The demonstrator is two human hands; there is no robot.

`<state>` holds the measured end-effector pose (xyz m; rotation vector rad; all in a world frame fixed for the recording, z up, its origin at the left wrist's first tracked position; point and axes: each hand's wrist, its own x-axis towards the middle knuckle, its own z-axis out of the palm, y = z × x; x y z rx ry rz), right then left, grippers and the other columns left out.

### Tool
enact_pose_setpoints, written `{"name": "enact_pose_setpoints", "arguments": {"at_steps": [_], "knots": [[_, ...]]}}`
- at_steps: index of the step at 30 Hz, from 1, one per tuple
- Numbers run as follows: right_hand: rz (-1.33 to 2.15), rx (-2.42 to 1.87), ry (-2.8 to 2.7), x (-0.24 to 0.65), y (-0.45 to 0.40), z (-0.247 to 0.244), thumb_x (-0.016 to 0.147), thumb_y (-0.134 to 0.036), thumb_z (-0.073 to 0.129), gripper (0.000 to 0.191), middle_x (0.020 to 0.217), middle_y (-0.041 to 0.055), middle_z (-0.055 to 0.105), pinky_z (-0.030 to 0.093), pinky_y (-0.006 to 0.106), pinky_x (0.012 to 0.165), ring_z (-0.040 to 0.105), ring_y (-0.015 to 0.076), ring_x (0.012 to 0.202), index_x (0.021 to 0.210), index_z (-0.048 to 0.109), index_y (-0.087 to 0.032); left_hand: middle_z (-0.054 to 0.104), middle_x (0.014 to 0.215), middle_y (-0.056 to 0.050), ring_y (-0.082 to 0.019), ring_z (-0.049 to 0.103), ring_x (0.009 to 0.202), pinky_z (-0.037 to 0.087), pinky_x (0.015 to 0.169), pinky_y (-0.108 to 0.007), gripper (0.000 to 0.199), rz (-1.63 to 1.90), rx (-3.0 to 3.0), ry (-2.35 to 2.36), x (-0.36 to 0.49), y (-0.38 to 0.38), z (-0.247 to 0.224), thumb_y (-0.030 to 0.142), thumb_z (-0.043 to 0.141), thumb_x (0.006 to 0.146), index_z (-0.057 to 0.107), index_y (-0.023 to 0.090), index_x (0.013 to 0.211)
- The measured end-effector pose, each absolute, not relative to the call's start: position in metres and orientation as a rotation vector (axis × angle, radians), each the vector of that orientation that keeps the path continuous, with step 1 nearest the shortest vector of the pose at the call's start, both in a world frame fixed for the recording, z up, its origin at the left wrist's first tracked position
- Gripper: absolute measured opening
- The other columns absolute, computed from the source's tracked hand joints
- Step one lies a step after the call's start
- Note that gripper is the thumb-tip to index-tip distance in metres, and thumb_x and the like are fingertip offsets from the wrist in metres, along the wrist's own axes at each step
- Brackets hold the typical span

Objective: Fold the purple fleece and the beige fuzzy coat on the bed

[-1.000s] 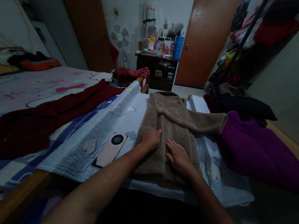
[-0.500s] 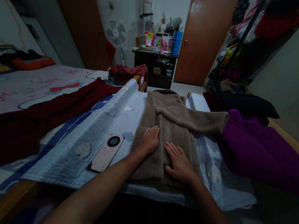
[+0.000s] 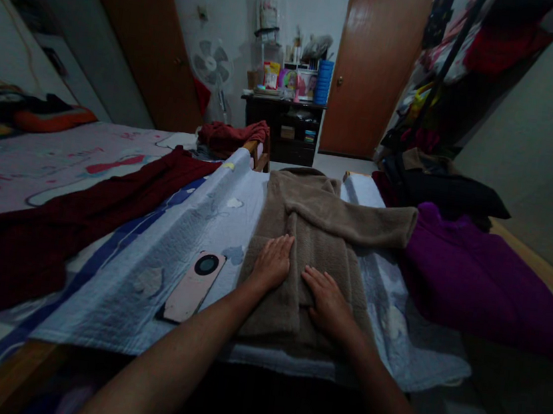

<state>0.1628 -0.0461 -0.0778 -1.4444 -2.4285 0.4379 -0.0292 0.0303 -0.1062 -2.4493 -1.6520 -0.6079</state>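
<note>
Brown plush garment (image 3: 325, 240) lies partly folded on the pale blue quilted cloth (image 3: 120, 288), directly under both hands. The left hand (image 3: 272, 261) rests palm down beside the lengthwise ridge, its fingers extended and close together; the right hand (image 3: 329, 302) lies across the ridge from it, open, fingers slightly parted, gripping nothing visible. Good pressing here calls for flat palms and even, gentle weight, since thick pile probably springs back and a hard push could drag the layers askew. Light strokes outward from the ridge would suit it, minding the sleeve (image 3: 380, 225) jutting toward the purple garment (image 3: 464, 277).
</note>
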Motion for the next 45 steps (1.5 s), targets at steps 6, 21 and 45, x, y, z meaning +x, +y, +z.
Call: {"name": "enact_pose_setpoints", "arguments": {"at_steps": [6,21,45], "knots": [[0.521,-1.391,-2.337,0.167,-0.043,-0.08,0.062,-0.002,0.042,0.079,0.149,0.0107,0.044,0.021,0.048,0.118,0.036,0.0187,0.139,0.14,0.047,-0.015,0.048,0.146,-0.014,-0.021,0.041,0.136,0.027,0.116,-0.041,0.051,-0.596,-2.463,-1.652,-0.03,0.031,-0.106,0.011,0.032,0.093,0.037,0.008,0.144],[0.506,-1.405,-2.64,0.164,-0.06,-0.048,0.084,-0.032,0.055,0.06,0.159,0.0043,0.023,0.01,0.055,0.117,0.018,0.0276,0.146,0.143,0.044,-0.031,0.045,0.149,-0.01,-0.018,0.039,0.138,0.027,0.116,-0.04,0.047,-0.701,-2.534,-1.794,-0.029,0.034,-0.091,0.03,0.029,0.1,0.037,0.014,0.144],[0.276,-1.644,-2.292,0.172,0.03,-0.04,0.094,-0.022,0.035,0.042,0.139,0.01,0.056,0.035,0.034,0.11,0.048,0.0205,0.13,0.128,0.059,-0.014,0.041,0.151,-0.009,-0.021,0.039,0.138,0.028,0.115,-0.042,0.05,-0.577,-2.443,-1.754,-0.021,0.031,-0.09,0.035,0.03,0.1,0.036,0.018,0.147]]}}
